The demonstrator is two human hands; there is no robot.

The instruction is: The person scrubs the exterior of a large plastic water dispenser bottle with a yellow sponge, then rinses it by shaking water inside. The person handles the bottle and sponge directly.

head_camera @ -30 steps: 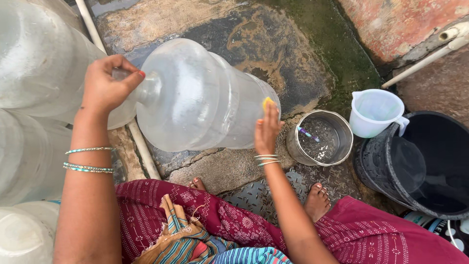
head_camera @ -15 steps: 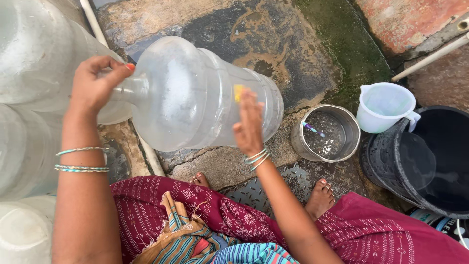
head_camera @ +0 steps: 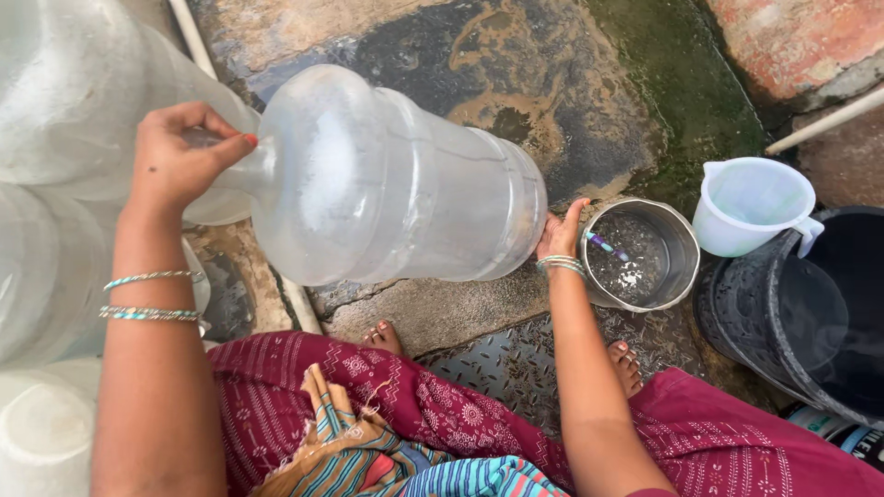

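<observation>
While the left hand point(head_camera: 175, 156) pinches its neck, the big clear water jug point(head_camera: 396, 184) lies sideways above the wet stone floor point(head_camera: 516, 74), its base cupped by the right hand point(head_camera: 557, 235) just beside the steel pot point(head_camera: 640, 256).

One large clear water jug point(head_camera: 396, 179) was seen held on its side, and at least three more clear jugs point(head_camera: 64, 92) were counted stacked at the left edge. Two hands were counted, the left hand point(head_camera: 175, 161) and the right hand point(head_camera: 557, 235). One steel pot point(head_camera: 645, 258), one white plastic mug point(head_camera: 750, 204) and one black bucket point(head_camera: 810, 313) were counted. Two bare feet point(head_camera: 626, 361) were seen.
</observation>
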